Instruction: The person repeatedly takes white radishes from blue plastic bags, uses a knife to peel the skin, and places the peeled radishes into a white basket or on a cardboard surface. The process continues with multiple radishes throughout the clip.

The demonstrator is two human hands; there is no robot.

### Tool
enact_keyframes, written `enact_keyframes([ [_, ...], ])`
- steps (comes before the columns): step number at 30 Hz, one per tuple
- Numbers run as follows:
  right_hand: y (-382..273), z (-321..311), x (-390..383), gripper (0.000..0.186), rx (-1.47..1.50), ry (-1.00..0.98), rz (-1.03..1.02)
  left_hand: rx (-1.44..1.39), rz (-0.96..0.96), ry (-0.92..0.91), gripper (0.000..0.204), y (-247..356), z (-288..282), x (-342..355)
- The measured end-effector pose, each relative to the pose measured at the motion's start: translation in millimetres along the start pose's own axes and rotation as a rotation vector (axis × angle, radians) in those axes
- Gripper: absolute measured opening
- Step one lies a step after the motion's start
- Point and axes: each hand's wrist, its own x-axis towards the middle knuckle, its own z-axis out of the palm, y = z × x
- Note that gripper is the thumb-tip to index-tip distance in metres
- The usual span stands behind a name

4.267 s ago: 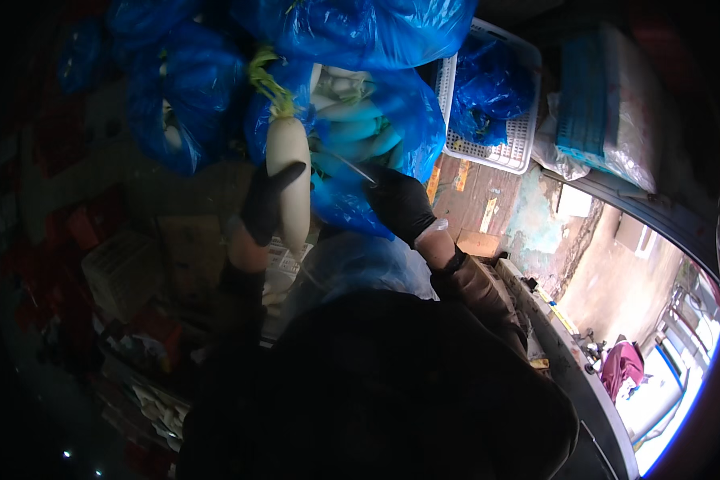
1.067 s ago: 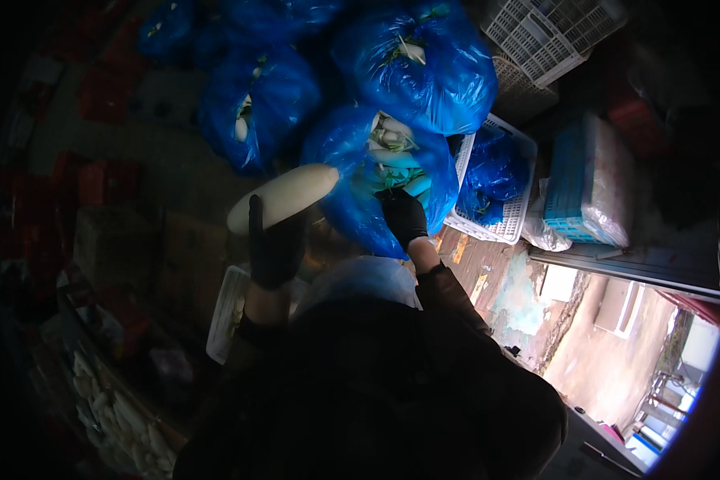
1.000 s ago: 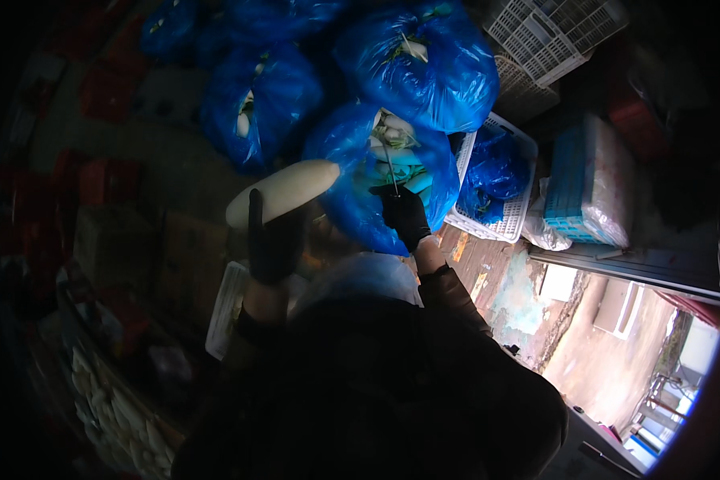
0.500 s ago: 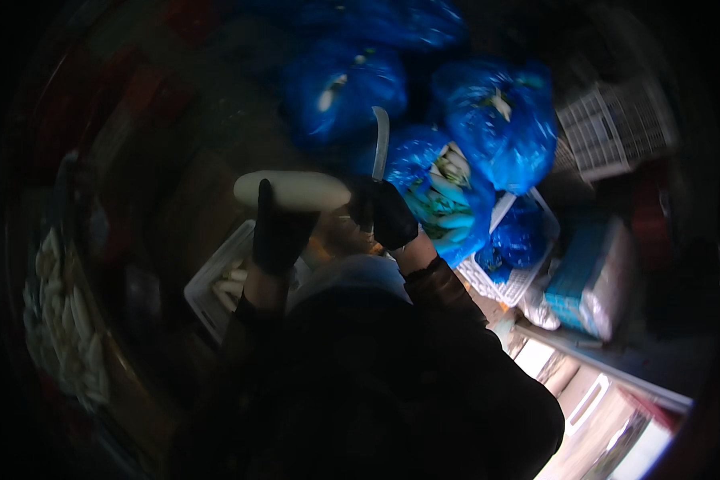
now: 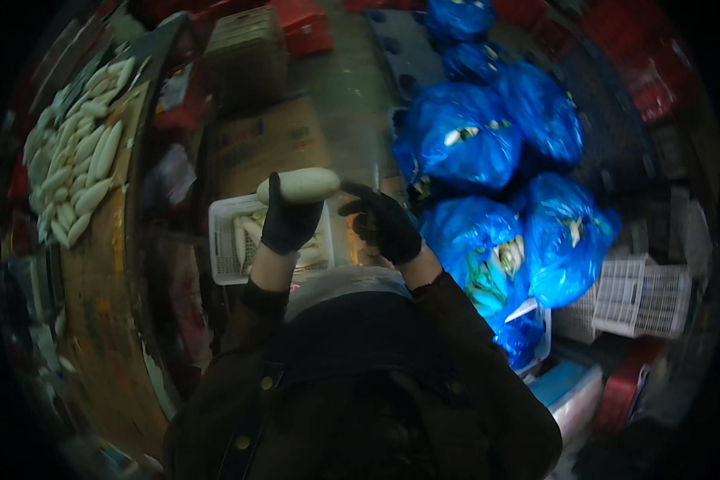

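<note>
My left hand [image 5: 288, 224], in a black glove, holds a long white radish [image 5: 312, 182] lying crosswise, leafless at both ends. My right hand [image 5: 388, 228], gloved too, is just right of the radish's end, curled round a knife whose blurred blade [image 5: 375, 168] points up. Below the radish a white plastic crate [image 5: 218, 248] holds more radishes [image 5: 250, 232]. Open blue bags of radishes [image 5: 456, 232] stand beside my right hand, with more bags [image 5: 472, 136] beyond.
A long wooden bench [image 5: 96, 328] at the left carries a pile of radishes [image 5: 88, 160]. Flattened cardboard [image 5: 272, 132], a stacked crate [image 5: 240, 64] and red containers [image 5: 300, 28] are ahead. White baskets [image 5: 640, 296] and a blue-sided bundle [image 5: 568, 384] are at the right.
The radish has lost its leaves since the earliest frame. My right hand has lifted the knife out of the bag. The view has swung left, bringing the bench and the crate into clearer view.
</note>
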Motion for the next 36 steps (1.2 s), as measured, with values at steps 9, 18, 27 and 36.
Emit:
enact_keyframes([
  [9,49,-2,-19,0.038,0.524,0.311,0.617,-0.139,0.38,0.254,0.068,147,-149,-80],
  [18,71,21,-10,0.034,0.607,0.293,0.704,-0.083,0.637,0.196,0.036,152,-129,-114],
  [27,80,27,-13,0.032,0.588,0.323,0.707,0.386,0.975,0.418,0.053,141,-113,-117],
  [36,91,17,-24,0.033,0.605,0.364,0.72,0.101,0.823,0.728,0.051,217,-268,-173],
])
